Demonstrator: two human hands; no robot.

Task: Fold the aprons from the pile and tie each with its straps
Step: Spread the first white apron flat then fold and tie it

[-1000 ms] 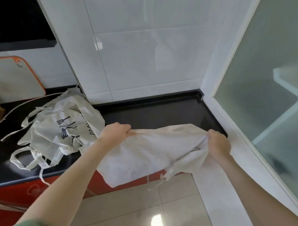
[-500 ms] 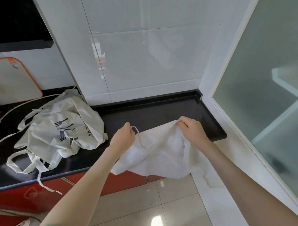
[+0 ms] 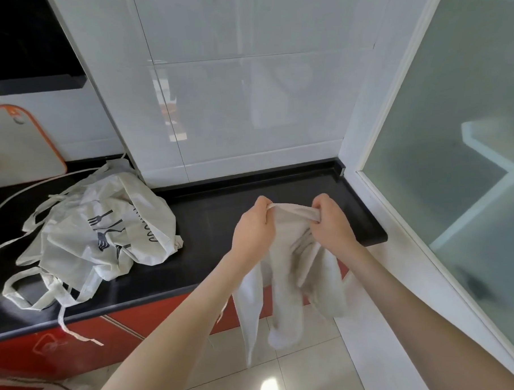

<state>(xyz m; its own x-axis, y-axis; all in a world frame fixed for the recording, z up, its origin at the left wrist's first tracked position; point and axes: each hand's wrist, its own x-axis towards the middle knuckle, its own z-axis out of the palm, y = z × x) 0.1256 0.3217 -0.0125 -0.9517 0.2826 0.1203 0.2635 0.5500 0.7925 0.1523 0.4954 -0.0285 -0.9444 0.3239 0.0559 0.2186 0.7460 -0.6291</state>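
A cream cloth apron [image 3: 286, 285] is held bunched above the front edge of the black countertop [image 3: 216, 232]. Its limp folds hang down past the red cabinet front [image 3: 88, 340]. Its top edge is gripped by the left hand [image 3: 253, 230] and the right hand [image 3: 332, 225], both curled into fists and set close together. What may be a strap is blurred among the folds. The crumpled pile of aprons [image 3: 104, 231], printed with dark cutlery, is seen on the glossy counter at the left, with thin straps trailing.

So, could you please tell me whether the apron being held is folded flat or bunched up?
Bunched up: the apron hangs in loose drapes from the left hand and right hand.
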